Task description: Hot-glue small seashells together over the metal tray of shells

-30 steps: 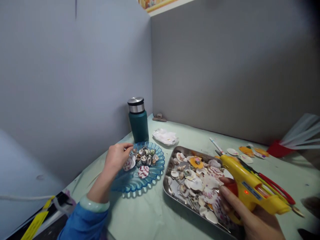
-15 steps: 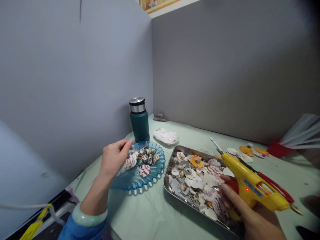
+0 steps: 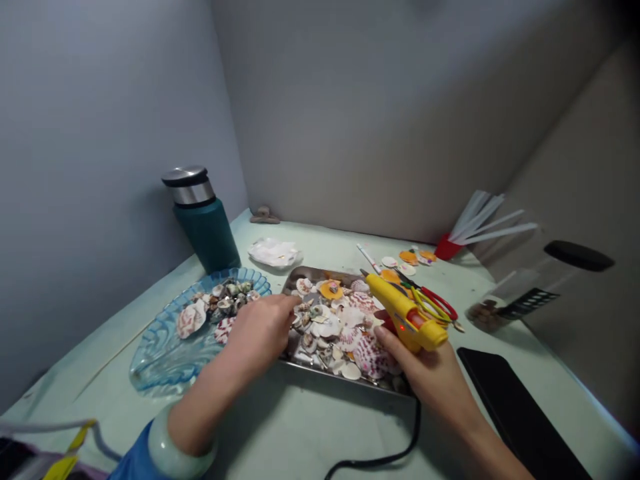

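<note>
In my right hand [image 3: 425,373] is a yellow hot glue gun [image 3: 400,310], its red light lit and its nozzle pointing away to the upper left above the metal tray [image 3: 340,372]. Many seashells [image 3: 327,325] fill the tray, among them an orange shell [image 3: 331,289] near its back edge. My left hand [image 3: 265,327] reaches over the tray's left edge, thumb and fingertips drawn together; whatever they may hold is hidden. Left of that hand, a blue plate [image 3: 160,367] carries small snail shells [image 3: 227,300] and several scallop shells [image 3: 191,319].
A teal bottle [image 3: 207,233] stands behind the plate, beside a white packet [image 3: 275,253]. Scissors [image 3: 435,300] lie behind the glue gun. Glue sticks [image 3: 475,217] in a red cup [image 3: 447,248], a clear jar [image 3: 520,293] and a black phone-like slab [image 3: 520,413] are at right.
My left hand has moved right, from above the blue plate to the tray's left edge. The view has turned rightward, bringing the jar and black slab into sight. My right hand still grips the glue gun.
</note>
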